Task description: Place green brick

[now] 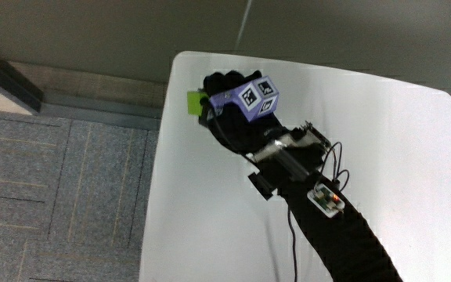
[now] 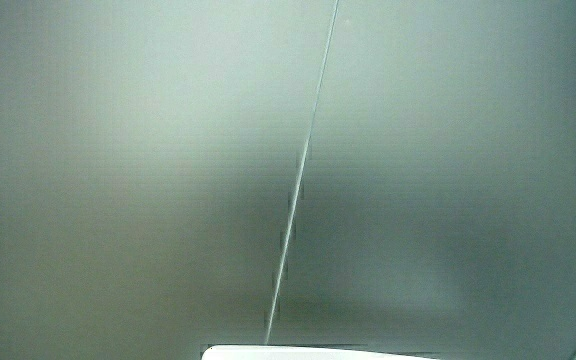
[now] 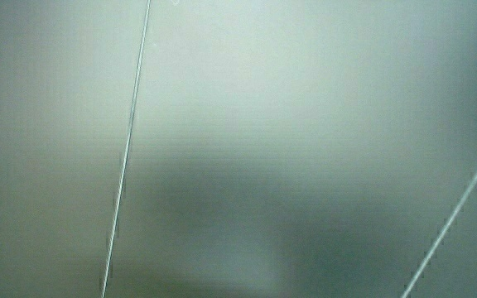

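Both side views show only a pale wall, so nothing on the bench can be read from them; in a side view a thin strip of the bench (image 2: 318, 352) is cut off at the picture's edge. In the main view the hand (image 1: 237, 110) covers most of the green brick (image 1: 195, 103), leaving one corner showing. The fingers are hidden under the hand. The forearm (image 1: 351, 235) runs out of the picture.
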`<state>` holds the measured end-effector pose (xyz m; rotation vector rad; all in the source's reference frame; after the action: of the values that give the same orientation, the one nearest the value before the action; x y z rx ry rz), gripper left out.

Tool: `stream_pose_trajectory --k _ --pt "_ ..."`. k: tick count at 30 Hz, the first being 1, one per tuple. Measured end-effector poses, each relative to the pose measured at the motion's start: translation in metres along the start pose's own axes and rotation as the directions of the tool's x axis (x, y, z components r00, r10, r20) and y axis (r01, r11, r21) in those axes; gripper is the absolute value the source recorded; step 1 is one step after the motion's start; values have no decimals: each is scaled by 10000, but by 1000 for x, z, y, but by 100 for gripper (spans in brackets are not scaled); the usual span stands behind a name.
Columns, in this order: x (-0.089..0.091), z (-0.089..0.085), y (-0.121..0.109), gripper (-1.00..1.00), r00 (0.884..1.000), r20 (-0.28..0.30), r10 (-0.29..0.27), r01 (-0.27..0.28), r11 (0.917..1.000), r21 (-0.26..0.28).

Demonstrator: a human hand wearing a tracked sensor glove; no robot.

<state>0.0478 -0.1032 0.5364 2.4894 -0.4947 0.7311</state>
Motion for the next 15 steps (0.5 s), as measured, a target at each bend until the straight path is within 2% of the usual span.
stream_pose_trajectory --k 1,2,5,8,9,13,15 --pt "4 -2 5 0 9998 -129 -117 118 9999 88" --pt "11 -7 11 0 9995 298 102 -134 9938 1103" --pt "8 -1 14 0 9981 609 13 -81 9937 1114" --pt "3 5 14 0 9957 869 -331 245 9949 978" --pt "10 -1 18 0 9938 976 -525 441 9953 860" --pt "14 -8 17 0 9875 1363 -794 719 9956 593" --pt "21 -10 16 0 9884 1145 -998 933 9938 607"
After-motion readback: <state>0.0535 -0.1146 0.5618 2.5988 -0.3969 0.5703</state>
